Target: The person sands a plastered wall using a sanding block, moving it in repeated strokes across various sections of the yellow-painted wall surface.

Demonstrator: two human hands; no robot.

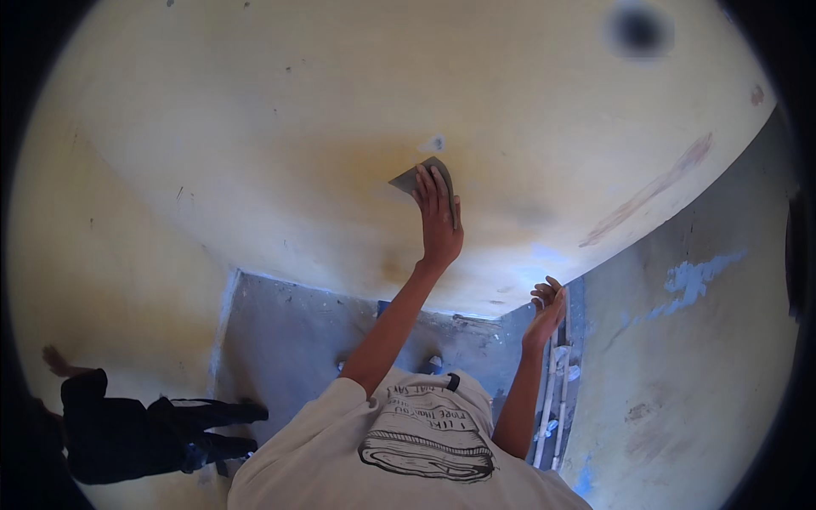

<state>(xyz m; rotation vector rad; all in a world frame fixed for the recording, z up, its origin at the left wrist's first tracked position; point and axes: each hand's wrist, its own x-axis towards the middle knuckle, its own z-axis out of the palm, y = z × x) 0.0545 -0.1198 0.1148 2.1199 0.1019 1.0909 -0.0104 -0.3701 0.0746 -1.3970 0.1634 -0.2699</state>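
Against the yellowish painted wall (pixel 331 115), my left hand (pixel 440 223) presses a dark grey sheet that looks like sandpaper (pixel 408 180). The fingers lie flat over the sheet, and its right edge curls up beside the thumb side of the hand. A small whitish patch (pixel 436 143) on the wall is just above the sheet. Lower on the right, my right hand (pixel 547 309) is near the wall's edge with fingers loosely bent and apart, holding nothing; whether it touches the wall I cannot tell.
A person in dark clothes (pixel 127 440) is at the lower left, one hand raised by the side wall. Long pale poles (pixel 549 401) lie on the right. The grey floor (pixel 287 331) shows below the wall. Another wall (pixel 688 357) with light blue smears is at the right.
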